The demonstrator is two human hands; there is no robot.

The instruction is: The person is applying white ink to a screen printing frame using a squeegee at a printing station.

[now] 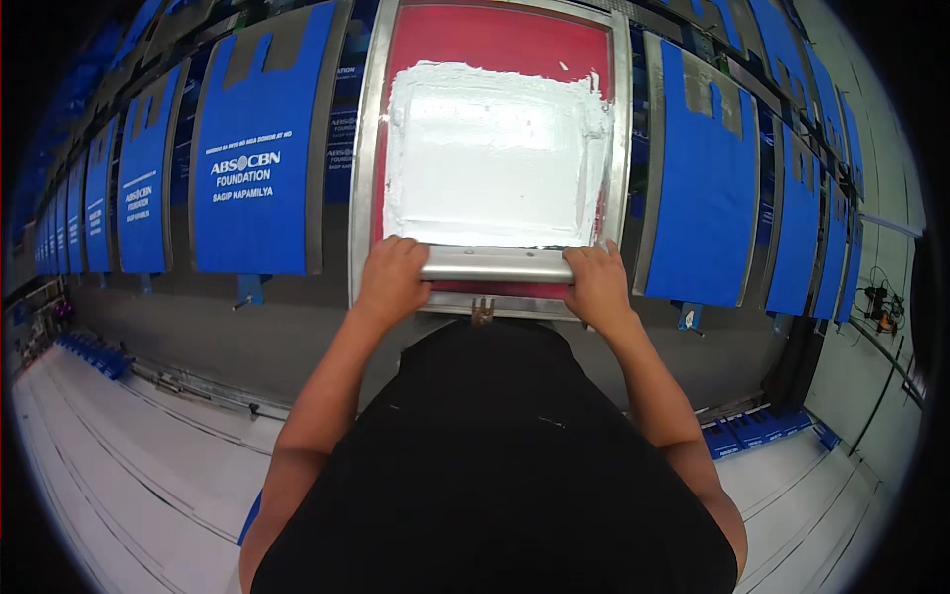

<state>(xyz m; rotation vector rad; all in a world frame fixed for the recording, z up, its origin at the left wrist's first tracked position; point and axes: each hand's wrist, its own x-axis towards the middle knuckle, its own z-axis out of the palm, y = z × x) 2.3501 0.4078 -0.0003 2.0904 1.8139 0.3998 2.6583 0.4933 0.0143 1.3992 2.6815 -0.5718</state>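
In front of me lies a screen printing frame (364, 168) with metal edges and a red mesh (495, 35). Thick white ink (495, 178) covers most of the mesh, with ragged ridges along its sides. Across the near end of the ink lies a squeegee (495, 265) with a silver bar handle. My left hand (394, 277) is closed round its left end. My right hand (600, 285) grips its right end. The squeegee's blade is hidden from view. Below the frame's near edge sits a small rusty metal clip (482, 311).
Blue bags (259, 148) with white print lie flat on boards to the left. To the right, more blue bags (705, 178) show no print. Further blue bags (762, 430) lie on the pale floor (148, 465) behind me. Cables (879, 302) hang by the right wall.
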